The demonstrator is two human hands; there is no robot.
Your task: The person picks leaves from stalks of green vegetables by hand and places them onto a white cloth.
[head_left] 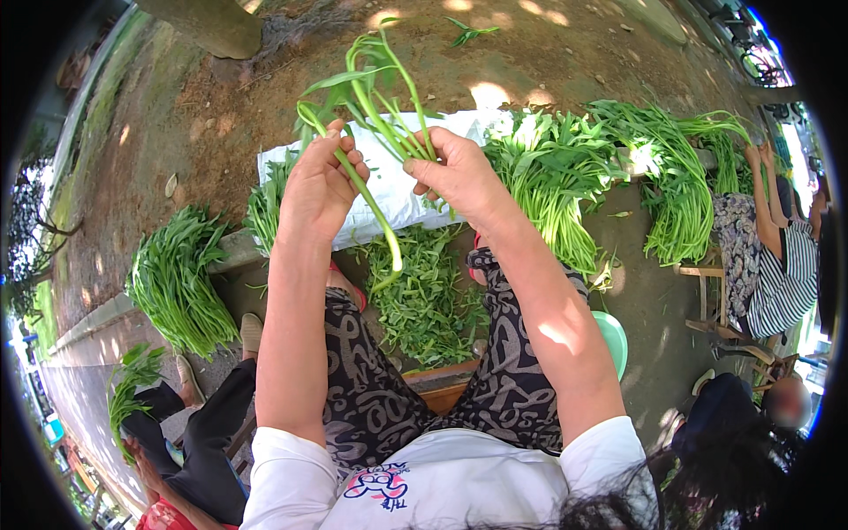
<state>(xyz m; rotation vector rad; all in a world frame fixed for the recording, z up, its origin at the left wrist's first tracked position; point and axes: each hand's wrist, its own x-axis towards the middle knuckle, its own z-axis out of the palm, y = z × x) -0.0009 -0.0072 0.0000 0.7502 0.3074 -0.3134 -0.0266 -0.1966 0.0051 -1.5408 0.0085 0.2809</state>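
Left hand (318, 190): it is raised in front of the body, with curled fingers and thumb pinching one long stem (386, 230).
Long stem: it slants across the left palm, and its pale end hangs above the leaf pile (420, 305).
Right hand (455, 177): it is near the left one, thumb and fingers pressed together around several leafy stems (369, 106).
Leafy stems: they stand up from the right fingers, the tops bending over.
White sheet (389, 190): it lies on the ground beyond the knees, below both hands in the view.
Leaf pile: loose green leaves, lying between the person's feet.
Green bundles: one big bundle (181, 278) lies at left; two others (552, 199) (676, 203) lie at right of the sheet.
Green basin (611, 344): it is beside the right thigh, partly hidden by the arm.
Neighbours: a person in dark trousers (208, 450) sits at left, and a person in striped top (786, 287) sits at right; what this second one holds is perhaps also green stems, but the edge is distorted.
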